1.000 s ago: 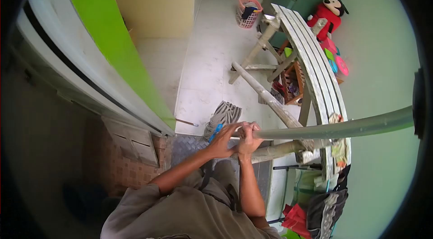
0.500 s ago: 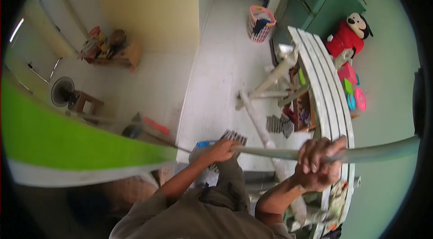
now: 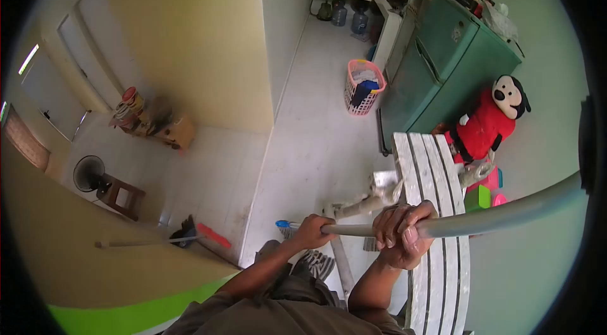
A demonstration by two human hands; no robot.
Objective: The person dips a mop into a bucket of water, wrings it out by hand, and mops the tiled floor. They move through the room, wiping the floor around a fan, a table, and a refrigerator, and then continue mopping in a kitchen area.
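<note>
A long grey handle [image 3: 499, 218] crosses from the right edge toward the floor in front of me. My right hand [image 3: 403, 234] is wrapped around it near the white slatted bench [image 3: 436, 259]. Farther down, my left hand [image 3: 314, 232] grips the same handle, its fingers closed. Just beyond the left hand a blue piece [image 3: 284, 224] with greyish strands shows low over the floor; my hand hides where it meets the handle. Striped grey-and-white fabric [image 3: 318, 263] lies below my left hand, by my legs.
A pink laundry basket [image 3: 363, 101] stands before a green refrigerator [image 3: 436, 63]. A red-dressed plush toy [image 3: 487, 123] sits behind the bench. At left are a wall corner [image 3: 269, 126], a broom [image 3: 183, 235], a fan [image 3: 90, 173] on a stool and a low wooden table [image 3: 180, 132].
The view has tilted up, showing more of the refrigerator and the back counter. My right hand has moved left and nearer my left hand; both still hold the handle.
</note>
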